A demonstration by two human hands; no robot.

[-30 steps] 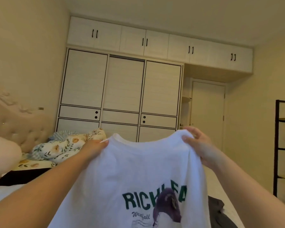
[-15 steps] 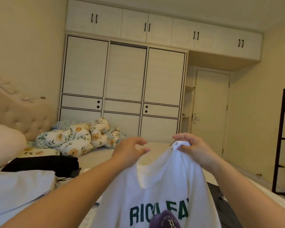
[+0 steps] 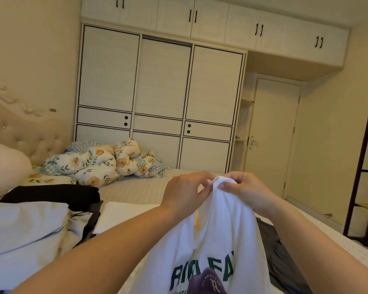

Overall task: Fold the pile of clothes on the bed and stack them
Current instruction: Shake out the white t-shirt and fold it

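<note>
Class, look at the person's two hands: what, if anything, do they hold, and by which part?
Both the left hand and right hand pinch the white T-shirt at its bunched top edge.

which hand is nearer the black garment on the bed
Left. The left hand holds the white t-shirt right of the black garment; the right hand is farther right.

Two hands: left hand (image 3: 184, 193) and right hand (image 3: 245, 190), both pinching one white T-shirt (image 3: 210, 247). One bed (image 3: 136, 189). One floral quilt (image 3: 98, 164), one pink pillow (image 3: 4, 168), one black garment (image 3: 55, 195), one dark grey garment (image 3: 278, 257). Three sliding wardrobe doors (image 3: 164, 85), one room door (image 3: 272, 134), one dark shelf frame (image 3: 363, 177).
</note>
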